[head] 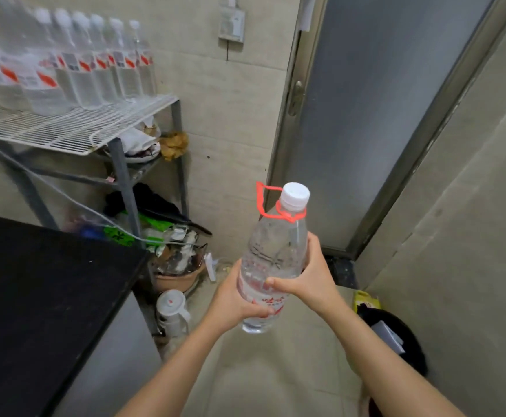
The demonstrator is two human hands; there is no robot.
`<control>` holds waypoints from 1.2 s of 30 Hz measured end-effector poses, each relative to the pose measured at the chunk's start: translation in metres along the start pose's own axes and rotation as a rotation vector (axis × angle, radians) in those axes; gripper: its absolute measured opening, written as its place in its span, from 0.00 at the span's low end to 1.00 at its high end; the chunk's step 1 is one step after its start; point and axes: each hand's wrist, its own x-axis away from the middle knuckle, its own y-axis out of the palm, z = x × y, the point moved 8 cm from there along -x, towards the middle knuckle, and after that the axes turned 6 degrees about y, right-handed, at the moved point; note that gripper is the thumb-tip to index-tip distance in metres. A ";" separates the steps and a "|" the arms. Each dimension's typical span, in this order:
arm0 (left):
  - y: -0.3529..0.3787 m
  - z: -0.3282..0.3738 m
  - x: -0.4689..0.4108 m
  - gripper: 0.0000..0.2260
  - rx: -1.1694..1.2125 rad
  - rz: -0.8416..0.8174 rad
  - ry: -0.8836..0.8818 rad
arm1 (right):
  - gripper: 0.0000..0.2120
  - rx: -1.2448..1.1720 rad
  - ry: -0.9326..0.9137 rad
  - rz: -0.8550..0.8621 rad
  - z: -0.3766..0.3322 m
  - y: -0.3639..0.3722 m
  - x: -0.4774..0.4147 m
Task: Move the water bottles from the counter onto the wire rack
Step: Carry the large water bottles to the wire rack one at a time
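A large clear water bottle with a white cap, a red carry loop and a red-and-white label is held upright in mid-air over the floor. My left hand grips its lower part from the left, thumb across the label. My right hand grips its middle from the right. At the upper left, the white wire rack carries a row of several similar bottles along the wall. The black counter lies at the lower left with no bottle showing on it.
Under the rack, lower shelves hold bags and clutter, with a brown basin and a white jug on the floor. A grey door stands ahead on the right. A black bin sits by the right wall.
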 end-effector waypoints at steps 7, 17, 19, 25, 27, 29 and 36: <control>-0.002 -0.030 -0.078 0.38 -0.056 0.112 -0.065 | 0.43 -0.039 -0.010 -0.149 0.026 -0.007 -0.095; -0.086 -0.021 -0.156 0.43 -0.132 0.570 -0.078 | 0.44 -0.099 -0.104 -0.594 0.005 0.067 -0.254; -0.106 -0.015 -0.152 0.42 -0.163 0.669 -0.105 | 0.44 -0.124 -0.132 -0.685 -0.003 0.093 -0.265; -0.178 0.032 -0.134 0.33 -0.406 0.916 -0.149 | 0.44 -0.218 -0.245 -0.874 -0.044 0.172 -0.294; -0.204 0.049 -0.127 0.33 -0.479 1.007 -0.129 | 0.42 -0.262 -0.294 -0.937 -0.065 0.202 -0.300; -0.234 0.068 -0.124 0.33 -0.552 1.102 -0.095 | 0.40 -0.291 -0.363 -0.985 -0.089 0.231 -0.308; -0.350 0.148 -0.159 0.29 -0.682 1.193 0.156 | 0.42 -0.346 -0.655 -0.920 -0.194 0.309 -0.370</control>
